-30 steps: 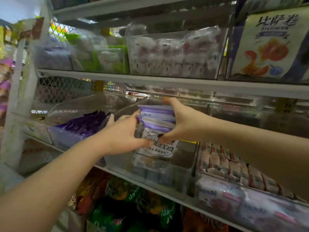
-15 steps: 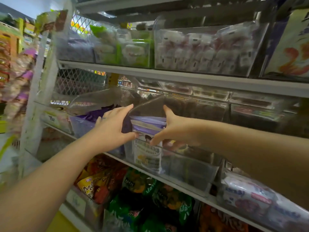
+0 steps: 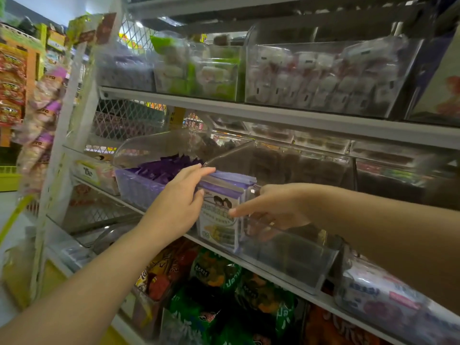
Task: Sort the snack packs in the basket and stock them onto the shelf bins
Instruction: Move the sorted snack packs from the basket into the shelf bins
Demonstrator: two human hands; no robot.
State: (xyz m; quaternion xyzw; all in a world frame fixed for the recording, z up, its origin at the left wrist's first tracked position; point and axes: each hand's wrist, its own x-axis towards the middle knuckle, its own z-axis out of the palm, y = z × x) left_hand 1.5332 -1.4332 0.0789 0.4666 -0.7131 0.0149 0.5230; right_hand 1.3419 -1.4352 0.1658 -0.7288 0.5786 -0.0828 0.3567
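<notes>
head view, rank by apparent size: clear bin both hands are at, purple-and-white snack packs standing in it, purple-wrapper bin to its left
1. Clear bin, clearly largest.
2. Purple-wrapper bin; left hand covers its right end, so unsure.
3. Purple-and-white snack packs, smallest, upright at the clear bin's left end.

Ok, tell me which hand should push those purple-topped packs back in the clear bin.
Probably the left hand: it already rests against the purple-topped packs inside the clear bin. The right hand only touches them with a fingertip.

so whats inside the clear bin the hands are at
A few white-and-purple snack packs stand upright at the left end of the clear bin. The rest looks empty through its front wall, though the right hand covers part of it.
</notes>
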